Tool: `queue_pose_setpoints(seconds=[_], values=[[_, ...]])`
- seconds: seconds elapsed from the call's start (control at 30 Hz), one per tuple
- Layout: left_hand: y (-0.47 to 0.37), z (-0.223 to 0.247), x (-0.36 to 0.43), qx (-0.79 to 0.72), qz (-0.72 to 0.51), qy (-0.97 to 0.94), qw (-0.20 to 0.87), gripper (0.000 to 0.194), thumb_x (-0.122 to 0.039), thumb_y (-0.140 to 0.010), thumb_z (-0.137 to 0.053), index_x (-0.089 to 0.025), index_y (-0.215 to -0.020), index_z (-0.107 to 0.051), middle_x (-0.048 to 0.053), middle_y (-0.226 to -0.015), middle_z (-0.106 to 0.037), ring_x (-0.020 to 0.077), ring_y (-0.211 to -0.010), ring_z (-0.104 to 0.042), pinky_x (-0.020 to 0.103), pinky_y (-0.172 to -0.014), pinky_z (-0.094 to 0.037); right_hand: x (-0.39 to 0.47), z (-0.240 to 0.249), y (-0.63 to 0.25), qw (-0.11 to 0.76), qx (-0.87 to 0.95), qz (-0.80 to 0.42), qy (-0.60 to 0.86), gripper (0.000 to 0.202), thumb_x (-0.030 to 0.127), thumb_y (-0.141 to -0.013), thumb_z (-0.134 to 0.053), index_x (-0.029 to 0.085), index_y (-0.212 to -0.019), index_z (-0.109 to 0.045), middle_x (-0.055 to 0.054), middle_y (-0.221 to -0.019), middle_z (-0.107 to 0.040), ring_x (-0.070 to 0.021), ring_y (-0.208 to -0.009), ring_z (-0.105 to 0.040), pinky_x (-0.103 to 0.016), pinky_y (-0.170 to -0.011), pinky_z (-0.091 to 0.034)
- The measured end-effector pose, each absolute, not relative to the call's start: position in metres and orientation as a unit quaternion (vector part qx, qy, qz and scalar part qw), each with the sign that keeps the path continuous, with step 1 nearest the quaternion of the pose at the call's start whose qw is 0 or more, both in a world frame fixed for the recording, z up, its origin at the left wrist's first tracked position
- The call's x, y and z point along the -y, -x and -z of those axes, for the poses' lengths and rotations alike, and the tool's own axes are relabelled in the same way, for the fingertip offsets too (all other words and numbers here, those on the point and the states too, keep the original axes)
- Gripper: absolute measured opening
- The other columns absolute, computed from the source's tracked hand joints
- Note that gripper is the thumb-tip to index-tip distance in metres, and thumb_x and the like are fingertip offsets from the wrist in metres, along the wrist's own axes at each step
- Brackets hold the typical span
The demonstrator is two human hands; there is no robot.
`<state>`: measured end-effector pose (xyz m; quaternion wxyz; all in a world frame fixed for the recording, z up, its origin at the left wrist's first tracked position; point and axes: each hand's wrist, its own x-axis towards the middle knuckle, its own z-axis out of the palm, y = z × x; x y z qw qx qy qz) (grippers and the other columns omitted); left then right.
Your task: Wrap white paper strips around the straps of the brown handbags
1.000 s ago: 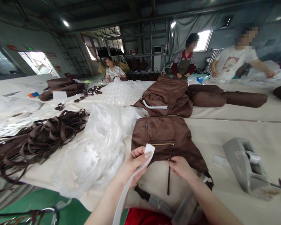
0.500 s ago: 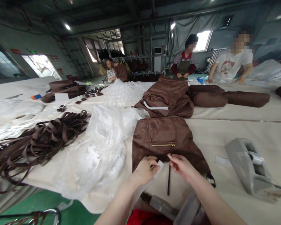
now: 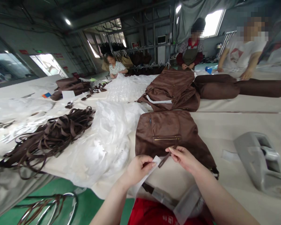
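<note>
A brown leather bag [image 3: 167, 128] with a gold zipper lies flat on the table in front of me. My left hand [image 3: 140, 168] pinches a white strip [image 3: 144, 179], which hangs down towards my lap. Over the bag's near edge, my right hand [image 3: 181, 157] is closed on a thin brown strap [image 3: 164, 160], whose lower end slants towards the white strip. The two hands are a short way apart.
Clear plastic bags [image 3: 107, 137] and a heap of brown straps [image 3: 58, 131] lie left. Beyond are stacked brown bags [image 3: 173, 87]. A grey tape dispenser [image 3: 259, 159] stands right. Three people are across the table, one in a white shirt [image 3: 244, 51].
The brown strap hung straight down and now slants left, its end near the white strip. My right hand has risen slightly. The view has shifted, and the far person no longer holds up a brown bag.
</note>
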<state>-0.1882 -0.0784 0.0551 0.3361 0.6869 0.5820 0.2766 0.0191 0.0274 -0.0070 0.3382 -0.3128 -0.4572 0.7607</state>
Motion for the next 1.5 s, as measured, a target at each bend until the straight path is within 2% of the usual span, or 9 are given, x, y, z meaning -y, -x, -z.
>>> queue_pose_setpoints(seconds=[0.17, 0.37, 0.63, 0.77, 0.93, 1.13, 1.33, 1.43, 1.5], values=[[0.192, -0.054, 0.09, -0.597, -0.245, -0.706, 0.292, 0.025, -0.035, -0.087, -0.051, -0.018, -0.076, -0.065, 0.002, -0.072, -0.061, 0.0123, -0.07, -0.053, 0.021, -0.063, -0.037, -0.029, 0.011, -0.023, 0.395, 0.416, -0.759, 0.308, 0.022, 0.037, -0.066, -0.077, 0.018, -0.067, -0.068, -0.003, -0.069, -0.064, -0.008, -0.052, -0.045, -0.024, -0.047, -0.03], [0.186, -0.052, 0.09, -0.609, -0.235, -0.708, 0.267, 0.024, -0.035, -0.088, -0.051, -0.019, -0.077, -0.066, 0.003, -0.074, -0.062, 0.0136, -0.071, -0.055, 0.022, -0.063, -0.037, -0.027, 0.006, -0.028, 0.424, 0.405, -0.742, 0.325, 0.028, 0.039, -0.066, -0.077, 0.017, -0.056, -0.062, -0.006, -0.089, -0.069, -0.0072, -0.053, -0.044, -0.024, -0.046, -0.031], [0.181, -0.05, 0.079, -0.614, -0.251, -0.7, 0.264, 0.025, -0.035, -0.087, -0.052, -0.018, -0.076, -0.066, 0.002, -0.073, -0.062, 0.0125, -0.068, -0.053, 0.022, -0.063, -0.037, -0.027, 0.004, -0.028, 0.391, 0.41, -0.76, 0.319, 0.025, 0.04, -0.067, -0.076, 0.016, -0.071, -0.07, -0.003, -0.064, -0.062, -0.0077, -0.05, -0.044, -0.024, -0.047, -0.031], [0.173, -0.048, 0.066, -0.617, -0.261, -0.694, 0.265, 0.032, -0.04, -0.088, -0.048, -0.017, -0.074, -0.065, 0.002, -0.069, -0.06, 0.0122, -0.065, -0.051, 0.023, -0.061, -0.036, -0.024, 0.008, -0.022, 0.342, 0.432, -0.769, 0.325, 0.032, 0.044, -0.066, -0.075, 0.014, -0.076, -0.071, -0.001, -0.058, -0.059, -0.0077, -0.048, -0.044, -0.023, -0.047, -0.031], [0.168, -0.041, 0.043, -0.598, -0.261, -0.705, 0.278, 0.044, -0.044, -0.09, -0.043, -0.015, -0.067, -0.066, 0.001, -0.062, -0.055, 0.0113, -0.061, -0.049, 0.023, -0.06, -0.037, -0.021, 0.017, -0.012, 0.284, 0.457, -0.768, 0.347, 0.038, 0.049, -0.062, -0.075, 0.012, -0.068, -0.067, -0.001, -0.058, -0.06, -0.0084, -0.048, -0.048, -0.023, -0.047, -0.034], [0.173, -0.043, 0.024, -0.591, -0.243, -0.71, 0.296, 0.038, -0.046, -0.084, -0.053, -0.016, -0.068, -0.069, 0.004, -0.072, -0.06, 0.0124, -0.069, -0.053, 0.021, -0.062, -0.039, -0.028, 0.015, -0.017, 0.324, 0.349, -0.793, 0.381, 0.045, 0.056, -0.072, -0.065, 0.014, -0.089, -0.065, 0.0, -0.06, -0.06, -0.0077, -0.045, -0.049, -0.02, -0.042, -0.033], [0.163, -0.05, 0.008, -0.596, -0.178, -0.693, 0.363, 0.043, -0.051, -0.08, -0.054, -0.015, -0.066, -0.07, 0.0, -0.061, -0.055, 0.0102, -0.059, -0.046, 0.021, -0.054, -0.033, -0.03, 0.019, -0.015, 0.336, 0.373, -0.76, 0.414, 0.03, 0.045, -0.07, -0.066, 0.017, -0.072, -0.058, 0.004, -0.051, -0.053, -0.006, -0.037, -0.04, -0.02, -0.037, -0.026], [0.155, -0.045, 0.001, -0.616, -0.182, -0.669, 0.374, 0.046, -0.054, -0.079, -0.053, -0.013, -0.067, -0.07, -0.002, -0.057, -0.051, 0.0096, -0.056, -0.042, 0.021, -0.05, -0.029, -0.03, 0.017, -0.017, 0.32, 0.461, -0.708, 0.429, 0.031, 0.046, -0.075, -0.059, 0.02, -0.061, -0.049, 0.003, -0.049, -0.053, -0.0081, -0.036, -0.042, -0.022, -0.035, -0.026], [0.151, -0.041, -0.002, -0.629, -0.182, -0.657, 0.374, 0.047, -0.055, -0.077, -0.054, -0.013, -0.066, -0.069, -0.003, -0.054, -0.048, 0.0091, -0.054, -0.039, 0.021, -0.049, -0.027, -0.03, 0.014, -0.022, 0.305, 0.547, -0.635, 0.453, 0.031, 0.045, -0.08, -0.053, 0.021, -0.061, -0.051, 0.001, -0.051, -0.057, -0.0103, -0.036, -0.045, -0.024, -0.037, -0.03]])
